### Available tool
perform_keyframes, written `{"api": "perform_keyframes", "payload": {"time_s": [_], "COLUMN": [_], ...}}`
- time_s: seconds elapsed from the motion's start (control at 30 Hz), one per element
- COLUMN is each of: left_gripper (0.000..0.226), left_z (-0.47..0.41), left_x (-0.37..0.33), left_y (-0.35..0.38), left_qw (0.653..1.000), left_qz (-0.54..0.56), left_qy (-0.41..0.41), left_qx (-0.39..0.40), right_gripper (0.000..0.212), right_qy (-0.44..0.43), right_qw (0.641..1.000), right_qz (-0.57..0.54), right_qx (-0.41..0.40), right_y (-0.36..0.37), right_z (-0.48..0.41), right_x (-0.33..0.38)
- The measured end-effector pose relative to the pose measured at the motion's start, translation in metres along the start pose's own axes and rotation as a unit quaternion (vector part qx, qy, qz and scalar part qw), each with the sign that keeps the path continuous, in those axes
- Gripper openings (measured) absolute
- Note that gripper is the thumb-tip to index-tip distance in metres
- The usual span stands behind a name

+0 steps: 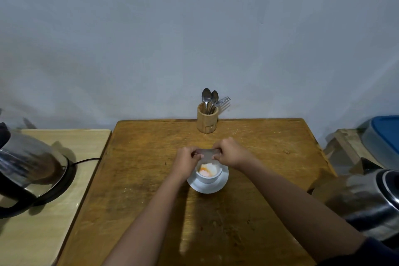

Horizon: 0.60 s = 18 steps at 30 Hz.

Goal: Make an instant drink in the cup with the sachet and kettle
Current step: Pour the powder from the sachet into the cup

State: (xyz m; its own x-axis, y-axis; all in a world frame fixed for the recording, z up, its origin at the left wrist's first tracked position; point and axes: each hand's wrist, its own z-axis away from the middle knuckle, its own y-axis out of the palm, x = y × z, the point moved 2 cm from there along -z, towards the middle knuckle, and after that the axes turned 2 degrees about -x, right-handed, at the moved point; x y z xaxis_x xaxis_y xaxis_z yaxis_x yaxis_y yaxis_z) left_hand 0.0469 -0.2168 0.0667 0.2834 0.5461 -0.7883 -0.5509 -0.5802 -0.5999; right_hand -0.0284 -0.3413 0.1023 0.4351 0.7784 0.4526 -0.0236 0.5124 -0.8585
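A white cup [208,174] stands on a white saucer [207,187] in the middle of the wooden table [151,179]. Orange and pale powder lies inside the cup. Just above the cup's far rim, my left hand [186,161] and my right hand [230,153] both pinch a small silvery sachet [206,153], one at each end. The sachet is blurred. A steel electric kettle [26,170] sits tilted-looking on its black base on the lighter side table at the left.
A wooden holder [207,120] with spoons and a fork stands at the table's back edge near the wall. A second steel kettle [367,201] is at the right edge. A blue-lidded container [384,138] rests on wood at the far right.
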Motion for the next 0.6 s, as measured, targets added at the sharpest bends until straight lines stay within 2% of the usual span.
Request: {"api": "perform_keyframes", "payload": {"time_s": [0.23, 0.33, 0.6], "left_gripper": [0.006, 0.012, 0.006], "left_z": [-0.001, 0.000, 0.011], "left_x": [0.000, -0.001, 0.010], "left_y": [-0.005, -0.005, -0.012], "left_qw": [1.000, 0.999, 0.995], "left_qz": [0.012, 0.021, 0.091], "left_qy": [0.023, 0.031, 0.022], "left_qx": [-0.016, -0.009, -0.044], "right_gripper": [0.007, 0.007, 0.006], "right_qy": [-0.002, 0.000, -0.020], "right_qw": [0.999, 0.999, 0.994], "right_qz": [0.004, -0.002, -0.073], "right_qx": [-0.034, -0.043, -0.084], "right_y": [0.000, -0.001, 0.001], "right_z": [0.001, 0.002, 0.004], "right_x": [0.001, 0.002, 0.013]}}
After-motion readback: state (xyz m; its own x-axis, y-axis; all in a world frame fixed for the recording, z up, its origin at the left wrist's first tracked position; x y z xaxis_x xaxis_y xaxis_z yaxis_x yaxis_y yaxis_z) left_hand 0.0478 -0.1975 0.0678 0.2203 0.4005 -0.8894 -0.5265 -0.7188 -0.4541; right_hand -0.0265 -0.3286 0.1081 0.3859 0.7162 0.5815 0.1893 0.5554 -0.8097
